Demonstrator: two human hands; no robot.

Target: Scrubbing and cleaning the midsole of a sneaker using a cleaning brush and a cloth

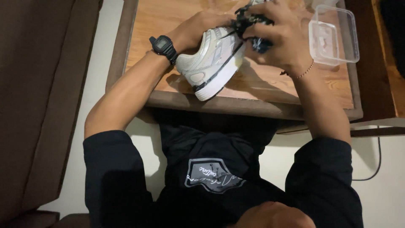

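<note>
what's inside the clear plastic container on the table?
The clear container sits on the wooden table beside the right hand. Nothing distinct shows inside; only faint shapes through its lid, too dim to identify.

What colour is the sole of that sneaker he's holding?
The pale grey sneaker has a white sole with a black stripe, seen in the head view.

Both my hands sat crowded mid-table: left hand [198, 29] & right hand [272, 36] wrapped round the sneaker [211, 63], so no way through betw. them. Clear plastic container [333, 36] stood just beside my right wrist, blocking the right side. Bare wood of the table [156, 25] lay open to the left of my left forearm, w/ more free strip along the near edge under the right wrist. Brown sofa [38, 93] walled off the far left.
</note>
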